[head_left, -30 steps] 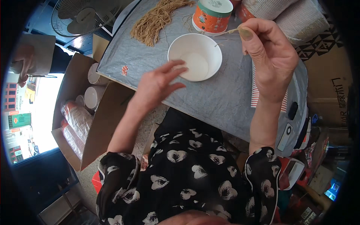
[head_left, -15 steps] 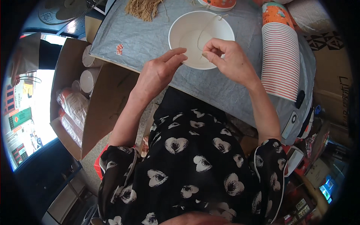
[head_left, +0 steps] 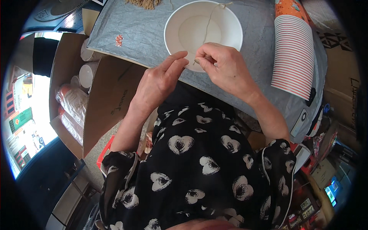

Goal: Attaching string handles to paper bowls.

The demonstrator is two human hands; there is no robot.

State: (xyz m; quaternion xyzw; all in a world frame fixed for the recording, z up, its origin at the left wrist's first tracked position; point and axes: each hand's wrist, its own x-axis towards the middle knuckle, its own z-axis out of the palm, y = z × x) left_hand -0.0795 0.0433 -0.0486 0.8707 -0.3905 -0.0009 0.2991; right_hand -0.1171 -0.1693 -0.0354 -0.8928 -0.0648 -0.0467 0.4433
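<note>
A large round paper bucket (head_left: 173,32), white inside, stands open-side up at the table's near edge. My left hand (head_left: 157,80) is closed over the bucket's near left rim, its thumb hidden. A thin beige string (head_left: 208,27) is fastened at the far right rim, with a short tail sticking out. It runs across the opening to my right hand (head_left: 226,69), which pinches its end between thumb and fingertips above the near rim. The bucket's outer wall below my hands is out of sight.
A long stack of paper buckets (head_left: 293,55) lies right of my hands. A bundle of beige strings (head_left: 145,3) lies at the far edge. Small red-and-white bits (head_left: 119,40) sit on the grey table cover (head_left: 143,36). A cardboard box (head_left: 109,103) with wrapped containers stands at left.
My right hand has drawn the string's end toward me and left, pulling it straighter across the opening. My left hand stays at the rim. The whole view has shifted slightly.
</note>
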